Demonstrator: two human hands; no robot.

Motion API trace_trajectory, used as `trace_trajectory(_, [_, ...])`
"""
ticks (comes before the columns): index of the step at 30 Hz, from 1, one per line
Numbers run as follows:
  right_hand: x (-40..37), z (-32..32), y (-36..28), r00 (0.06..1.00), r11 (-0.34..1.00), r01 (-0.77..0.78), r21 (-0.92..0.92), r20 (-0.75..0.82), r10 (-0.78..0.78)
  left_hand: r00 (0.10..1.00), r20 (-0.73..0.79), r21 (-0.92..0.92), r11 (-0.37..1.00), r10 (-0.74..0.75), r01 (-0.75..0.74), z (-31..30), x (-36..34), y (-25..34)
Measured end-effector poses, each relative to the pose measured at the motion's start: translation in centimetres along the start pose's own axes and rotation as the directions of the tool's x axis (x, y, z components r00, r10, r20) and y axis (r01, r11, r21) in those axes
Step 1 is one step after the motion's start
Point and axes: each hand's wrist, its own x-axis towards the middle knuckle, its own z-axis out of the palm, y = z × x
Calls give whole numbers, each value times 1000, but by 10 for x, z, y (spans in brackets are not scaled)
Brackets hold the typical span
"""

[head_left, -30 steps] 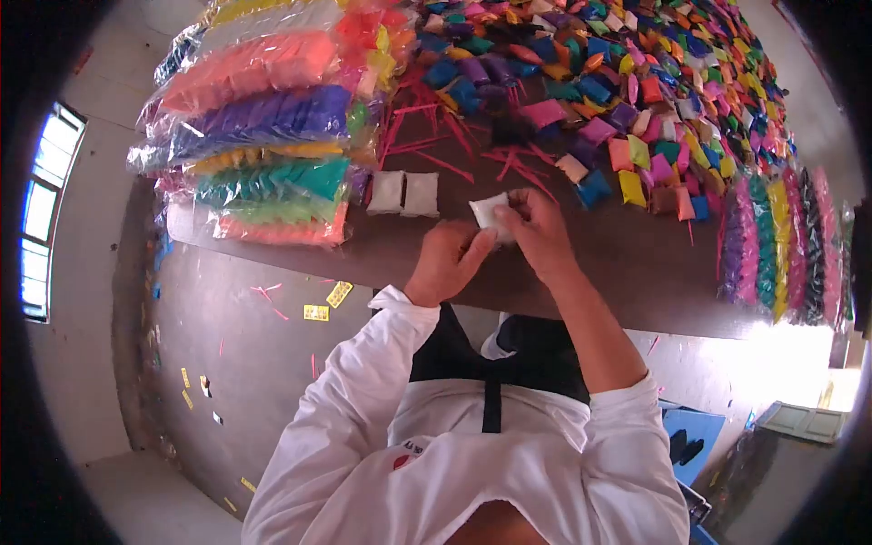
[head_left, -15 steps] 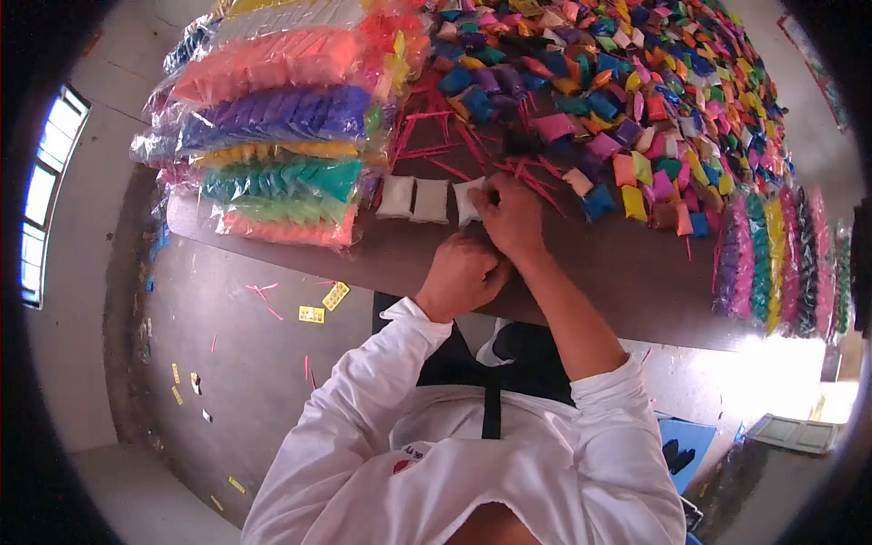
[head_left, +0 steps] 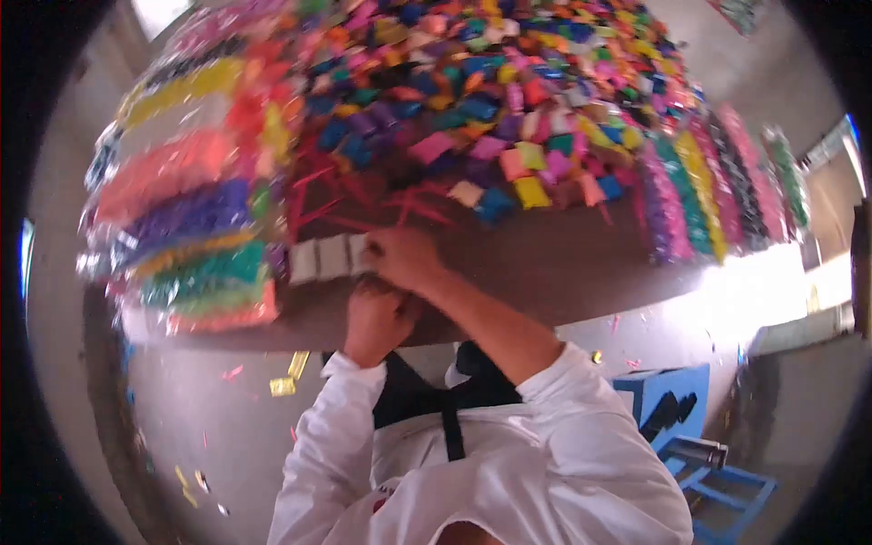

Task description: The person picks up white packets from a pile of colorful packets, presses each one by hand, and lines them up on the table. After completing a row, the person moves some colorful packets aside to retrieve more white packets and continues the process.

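Three small white packets [head_left: 333, 257] lie side by side in a row near the table's front edge. My right hand [head_left: 404, 260] is at the right end of the row, its curled fingers on the rightmost packet. Just below it, close to the right wrist, my left hand [head_left: 377, 318] is curled with the fingers bent in; whatever it holds is hidden. Thin pink strips [head_left: 318, 195] are scattered behind the packets.
Clear bags of coloured packets [head_left: 186, 204] are stacked at the left of the table [head_left: 545, 263]. A large heap of loose colourful packets [head_left: 536, 91] covers the back. More long filled bags [head_left: 699, 195] stand at the right. A blue frame [head_left: 736, 495] is on the floor.
The camera view has turned to the right, so table and hands appear further left, with some blur. Both hands keep nearly the same pose beside the white packets.
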Motion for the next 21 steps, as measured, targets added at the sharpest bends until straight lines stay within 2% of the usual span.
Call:
trace_trajectory(1, [-3,2,4,997,997,60,41,-61,-57,999,-38,-7,1000,12,-12,0,0,2])
trace_trajectory(4, [-5,-7,17,984,940,122,319,-161,-74,999,-46,22,1000,3,-2,-2,9,11])
trace_trajectory(5, [-5,-14,24,989,894,102,436,-138,-46,999,-40,32,999,13,-12,-1,8,8])
trace_trajectory(8, [-22,-59,34,907,949,73,306,-417,65,1000,-18,62,998,7,-6,3,2,3])
trace_trajectory(10, [-25,-97,58,792,951,47,306,-592,151,1000,-5,82,996,-31,31,0,3,9])
trace_trajectory(11, [-23,-119,71,696,946,-43,323,-669,260,1000,-12,86,996,-22,23,-1,4,11])
trace_trajectory(12, [-18,-143,96,618,980,-173,94,-764,183,1000,-20,92,996,-12,14,-1,6,13])
trace_trajectory(13, [-5,-161,149,550,996,-83,-45,-835,9,1000,-28,99,995,-5,8,-1,8,13])
trace_trajectory(14, [-1,-186,163,569,972,-229,56,-802,181,1000,-21,106,994,-6,8,-1,7,13])
trace_trajectory(16, [13,-222,211,524,883,-457,-112,-835,165,1000,-9,120,993,-9,10,1,6,9])
trace_trajectory(19, [33,-245,268,561,828,-380,-413,-814,-149,1000,-1,121,993,-8,8,4,3,3])
trace_trajectory(21, [42,-248,270,708,786,-455,-419,-706,34,1000,-18,136,991,-2,4,4,4,6])
